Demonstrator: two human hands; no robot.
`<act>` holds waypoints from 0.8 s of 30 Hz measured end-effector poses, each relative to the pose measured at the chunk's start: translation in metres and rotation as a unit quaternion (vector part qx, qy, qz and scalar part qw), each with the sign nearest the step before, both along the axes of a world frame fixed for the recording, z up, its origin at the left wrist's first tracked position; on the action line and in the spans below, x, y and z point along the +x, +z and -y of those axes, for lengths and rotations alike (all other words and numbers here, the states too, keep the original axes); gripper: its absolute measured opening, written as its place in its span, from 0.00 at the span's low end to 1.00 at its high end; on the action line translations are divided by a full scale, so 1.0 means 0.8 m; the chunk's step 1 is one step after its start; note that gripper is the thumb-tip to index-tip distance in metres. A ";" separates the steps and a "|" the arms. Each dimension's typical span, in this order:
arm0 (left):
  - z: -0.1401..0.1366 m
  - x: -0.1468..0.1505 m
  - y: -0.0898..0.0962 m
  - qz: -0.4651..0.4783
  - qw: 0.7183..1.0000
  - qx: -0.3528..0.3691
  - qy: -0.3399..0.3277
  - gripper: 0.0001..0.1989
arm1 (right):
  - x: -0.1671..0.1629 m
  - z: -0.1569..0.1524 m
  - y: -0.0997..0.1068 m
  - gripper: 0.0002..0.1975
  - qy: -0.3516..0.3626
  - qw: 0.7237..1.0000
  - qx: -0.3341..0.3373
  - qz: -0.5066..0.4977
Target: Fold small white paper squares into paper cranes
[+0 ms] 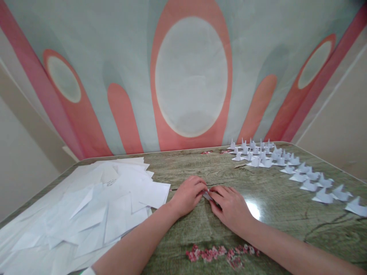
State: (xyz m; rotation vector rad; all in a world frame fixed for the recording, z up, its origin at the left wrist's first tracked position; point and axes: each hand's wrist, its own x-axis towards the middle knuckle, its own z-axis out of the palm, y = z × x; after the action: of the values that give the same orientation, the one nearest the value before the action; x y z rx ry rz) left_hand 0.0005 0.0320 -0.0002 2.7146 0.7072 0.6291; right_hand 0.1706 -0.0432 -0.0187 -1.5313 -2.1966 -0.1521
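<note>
Paper point(207, 195) between left hand point(189, 194) and right hand point(229, 206) — writing point(111, 182) (illegible) on sheet point(108, 174)

I have clear desk point(186, 168) beyond the fingers point(217, 195), bounded by the backdrop point(192, 76). Left of the fingers, the paper pile point(91, 210) obstructs lateral passage; right and beyond, folded paper birds point(323, 195) do. Nearer, the forearms point(143, 236) flank an open strip.

white paper sheet point(109, 174), within the heap of white papers point(120, 219) on the wood-patterned tabletop point(183, 236): bears a few short, slanting lines of small dark marks point(111, 182), seemingly writing; too small and blurred to read. legible words, numbers, brands or signs: none in this view.
</note>
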 end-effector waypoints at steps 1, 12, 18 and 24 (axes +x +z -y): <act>0.000 0.000 0.001 -0.014 1.000 0.014 -0.001 0.07 | 0.000 0.000 0.000 0.09 0.000 1.000 0.001 0.003; 0.009 -0.001 0.015 -0.103 0.990 0.097 -0.013 0.07 | 0.001 0.000 0.001 0.08 0.006 1.000 0.020 0.001; 0.008 -0.001 0.010 -0.060 0.997 0.053 -0.010 0.08 | 0.002 0.001 0.003 0.08 0.013 1.000 0.026 -0.005; 0.005 0.000 0.007 -0.012 1.000 -0.001 -0.010 0.07 | 0.002 0.002 0.004 0.07 0.009 1.000 0.004 -0.023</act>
State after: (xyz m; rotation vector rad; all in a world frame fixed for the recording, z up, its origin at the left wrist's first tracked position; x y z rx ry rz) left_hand 0.0005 0.0281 0.0054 2.7282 0.6846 0.5913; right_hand 0.1720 -0.0444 -0.0153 -1.4959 -2.1707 -0.1190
